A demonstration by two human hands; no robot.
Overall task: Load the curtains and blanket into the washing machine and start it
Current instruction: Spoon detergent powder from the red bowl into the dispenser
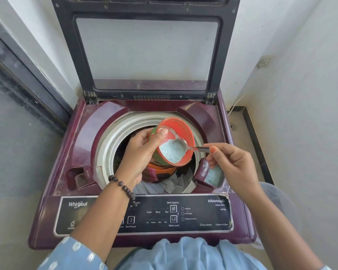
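Nearest to me is the pale blue cloth of my clothing (185, 254), with a spotted sleeve (70, 254) on my left arm. Just beyond it runs the dark control panel (183, 215) along the front edge of the maroon washing machine (53, 191), printed with Wash, Rinse, Dry, Water Level and Start/Pause.

My left forearm crosses the panel, a string of dark beads (123, 189) round the wrist. My left hand (141, 152) is curled round a green tub (155, 152) with an orange inside, thumb hooked over its rim; I hold it tilted toward me above the drum opening. Pale blue powder (171, 152) lies heaped in its lower part.

My right hand (232, 164) pinches the handle of a metal spoon (191, 147) between thumb and curled fingers. The spoon's bowl is inside the tub, resting in the powder and loaded with it.

Just below my right hand, at the front right corner of the top deck, a small drawer (213, 175) stands open with some blue powder already in it. At the front left corner is another recess (78, 177), whose label I cannot read.

Under the tub, down in the drum (109, 145), lies the laundry: an orange and dark striped fabric (156, 172) on top of a grey fabric (156, 187) nearer me. I cannot tell which piece is blanket and which is curtain.

Behind the drum the lid (146, 49) stands upright, its clear pane showing the white wall (291, 84) behind. A dark door frame (23, 75) runs down the left side.
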